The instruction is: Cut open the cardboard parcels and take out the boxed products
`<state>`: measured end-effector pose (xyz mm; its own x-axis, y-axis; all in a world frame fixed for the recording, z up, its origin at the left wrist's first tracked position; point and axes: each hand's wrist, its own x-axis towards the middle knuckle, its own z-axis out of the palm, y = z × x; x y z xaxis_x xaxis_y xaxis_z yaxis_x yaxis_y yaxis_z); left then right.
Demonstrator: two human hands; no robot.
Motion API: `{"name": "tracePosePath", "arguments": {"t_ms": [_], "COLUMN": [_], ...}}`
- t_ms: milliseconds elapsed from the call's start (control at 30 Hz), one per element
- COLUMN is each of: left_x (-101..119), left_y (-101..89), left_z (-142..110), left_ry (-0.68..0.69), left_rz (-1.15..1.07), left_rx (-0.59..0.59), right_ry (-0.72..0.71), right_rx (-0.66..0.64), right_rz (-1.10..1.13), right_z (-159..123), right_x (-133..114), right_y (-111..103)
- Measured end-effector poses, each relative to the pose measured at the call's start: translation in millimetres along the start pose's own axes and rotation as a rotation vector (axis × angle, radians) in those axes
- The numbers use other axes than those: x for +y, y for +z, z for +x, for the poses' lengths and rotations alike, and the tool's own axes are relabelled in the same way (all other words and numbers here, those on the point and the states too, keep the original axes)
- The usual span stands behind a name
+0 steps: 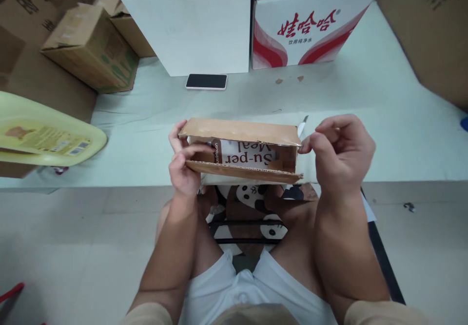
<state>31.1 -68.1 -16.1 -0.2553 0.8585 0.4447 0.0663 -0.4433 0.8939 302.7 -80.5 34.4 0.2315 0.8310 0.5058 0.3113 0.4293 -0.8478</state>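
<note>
A small brown cardboard box point(239, 132) lies at the near edge of the white table point(383, 134), its opening toward me. Inside it shows a white and brown packet point(248, 155) printed "Su-per Meal", seen upside down. My left hand point(185, 161) grips the box's left end, fingers curled round the flaps and thumb over the lower flap. My right hand point(338, 152) is closed at the box's right end, its fingertips pinching the edge there, next to a strip of white material point(302, 126) sticking out.
A black phone point(206, 81) lies on the table behind the box. White cartons point(190, 27), one with red print point(310, 32), stand at the back. Brown cardboard boxes point(89, 47) sit at the left and far right. A yellow plastic item point(44, 134) juts in from the left. A panda-print stool point(252, 208) is below.
</note>
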Motion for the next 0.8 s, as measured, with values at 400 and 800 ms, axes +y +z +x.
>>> {"name": "tracePosePath", "arguments": {"t_ms": [400, 800], "left_x": [5, 11], "left_y": [-1.2, 2.5], "left_z": [-1, 1], "left_ry": [-0.043, -0.061], "left_rz": [-0.044, -0.093], "left_rx": [-0.069, -0.015], "right_ry": [-0.136, -0.188], "right_rx": [-0.582, -0.468], "right_rz": [-0.150, -0.499], "right_z": [10, 7], "right_x": [-25, -38], "right_y": [-10, -25]}}
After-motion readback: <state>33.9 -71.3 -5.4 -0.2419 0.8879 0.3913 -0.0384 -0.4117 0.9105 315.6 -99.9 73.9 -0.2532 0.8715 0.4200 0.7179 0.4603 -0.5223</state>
